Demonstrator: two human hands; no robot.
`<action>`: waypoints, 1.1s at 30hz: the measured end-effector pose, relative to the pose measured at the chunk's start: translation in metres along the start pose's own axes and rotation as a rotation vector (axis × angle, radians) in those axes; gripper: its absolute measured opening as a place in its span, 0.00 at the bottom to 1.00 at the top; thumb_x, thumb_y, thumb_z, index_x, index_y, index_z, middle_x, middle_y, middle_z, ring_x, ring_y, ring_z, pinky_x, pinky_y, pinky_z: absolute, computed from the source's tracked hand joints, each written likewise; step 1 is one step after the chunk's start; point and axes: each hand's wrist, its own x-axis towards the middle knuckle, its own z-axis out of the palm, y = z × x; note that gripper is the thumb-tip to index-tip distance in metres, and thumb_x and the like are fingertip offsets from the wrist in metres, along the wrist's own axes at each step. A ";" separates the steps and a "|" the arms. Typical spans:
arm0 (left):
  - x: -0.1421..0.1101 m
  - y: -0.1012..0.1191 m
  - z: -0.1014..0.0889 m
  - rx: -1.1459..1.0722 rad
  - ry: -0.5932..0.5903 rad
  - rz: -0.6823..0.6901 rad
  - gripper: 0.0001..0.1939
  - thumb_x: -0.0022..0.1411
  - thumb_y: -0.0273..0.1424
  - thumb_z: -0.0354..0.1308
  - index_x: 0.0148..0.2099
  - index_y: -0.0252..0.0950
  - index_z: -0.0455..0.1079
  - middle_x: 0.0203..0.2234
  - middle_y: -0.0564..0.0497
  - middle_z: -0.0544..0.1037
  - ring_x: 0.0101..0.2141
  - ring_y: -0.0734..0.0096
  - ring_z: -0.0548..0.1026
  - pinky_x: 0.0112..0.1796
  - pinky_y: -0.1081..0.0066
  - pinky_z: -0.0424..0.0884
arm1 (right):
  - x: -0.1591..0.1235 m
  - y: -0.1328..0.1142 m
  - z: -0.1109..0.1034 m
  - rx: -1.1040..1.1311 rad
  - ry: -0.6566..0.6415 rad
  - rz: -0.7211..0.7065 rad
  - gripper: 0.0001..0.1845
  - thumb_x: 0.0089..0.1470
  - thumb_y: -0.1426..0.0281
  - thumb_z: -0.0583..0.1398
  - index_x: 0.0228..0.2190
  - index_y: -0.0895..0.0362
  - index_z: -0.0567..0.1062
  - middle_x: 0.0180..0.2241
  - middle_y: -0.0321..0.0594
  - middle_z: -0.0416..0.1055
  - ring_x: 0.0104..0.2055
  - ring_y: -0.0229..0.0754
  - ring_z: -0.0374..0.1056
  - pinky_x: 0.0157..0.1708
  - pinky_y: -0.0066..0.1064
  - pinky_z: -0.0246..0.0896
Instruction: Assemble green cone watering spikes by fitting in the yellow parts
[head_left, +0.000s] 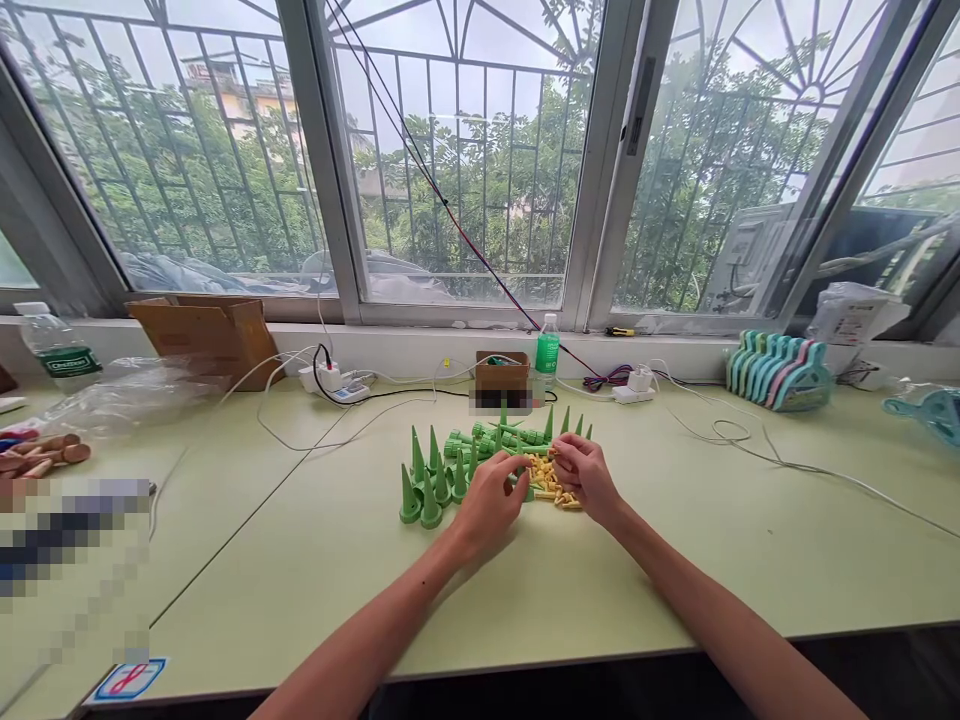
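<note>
Windows: sliding, grey metal frames (345, 160), several lg. panes; barred grille (457, 140) outside, trees (465, 200) & a bldg. behind.
Tabletop (750, 560): pale grn., smooth, 1 dark seam running diag. on L side; white cables across back.
Ctn.: 2 cardboard; lg. open box (206, 340) back L, sm. box (502, 370) back ctr.
Hangers: 1 row (778, 372), mostly teal, 1 pink, back R; exact no. unclear.
Hands: 2, both over the grn./yel. parts. R hand (589, 478): thumb & fingertips pinched on a sm. yel. part (553, 452). L hand (489, 498): fingers curled, thumb nr. index; can't tell if tips meet or hold anything.
Btls.: 2 plastic; L bottle (64, 350) nr. lg. box, grn.-label bottle (547, 350) just R of sm. box.
Pwr. strips: 2; L strip (324, 377), R strip (634, 388).
Grn. cones (430, 502): at least 10 upright, L of & behind hands.
Grn. ribbed parts (487, 440): several, lying among cones; some hidden, no exact ct.
Label (129, 679): 1, red mark, blue border, bottom L.
Cutter (619, 332): 1, yel./blk., on sill.
Yel. pegs (546, 478): 1 loose pile betw. hands, too many to ct.
</note>
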 end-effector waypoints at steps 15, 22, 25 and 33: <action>0.002 0.001 -0.003 -0.044 0.142 0.022 0.13 0.66 0.33 0.49 0.47 0.38 0.72 0.35 0.49 0.73 0.26 0.77 0.68 0.28 0.75 0.67 | -0.002 0.002 0.001 -0.177 -0.061 -0.022 0.18 0.48 0.58 0.66 0.23 0.56 0.66 0.13 0.23 0.46 0.13 0.26 0.39 0.12 0.22 0.33; 0.003 0.001 -0.004 -0.027 0.167 0.012 0.13 0.67 0.33 0.48 0.47 0.39 0.71 0.36 0.49 0.72 0.28 0.74 0.69 0.27 0.76 0.66 | -0.003 -0.001 0.004 -0.285 -0.048 -0.095 0.19 0.48 0.56 0.65 0.23 0.56 0.67 0.13 0.24 0.51 0.11 0.27 0.42 0.09 0.23 0.36; 0.004 0.002 -0.004 -0.026 0.184 0.018 0.12 0.66 0.32 0.48 0.46 0.38 0.71 0.35 0.49 0.72 0.30 0.74 0.69 0.26 0.77 0.66 | -0.003 0.000 0.005 -0.309 -0.045 -0.111 0.19 0.49 0.55 0.64 0.23 0.56 0.67 0.12 0.24 0.51 0.11 0.27 0.42 0.09 0.23 0.36; 0.004 0.001 -0.005 -0.034 0.206 0.010 0.13 0.67 0.32 0.47 0.47 0.39 0.71 0.38 0.48 0.72 0.35 0.72 0.71 0.27 0.77 0.67 | -0.005 0.000 0.006 -0.378 -0.037 -0.186 0.16 0.51 0.56 0.63 0.27 0.56 0.70 0.14 0.27 0.53 0.14 0.29 0.46 0.12 0.24 0.40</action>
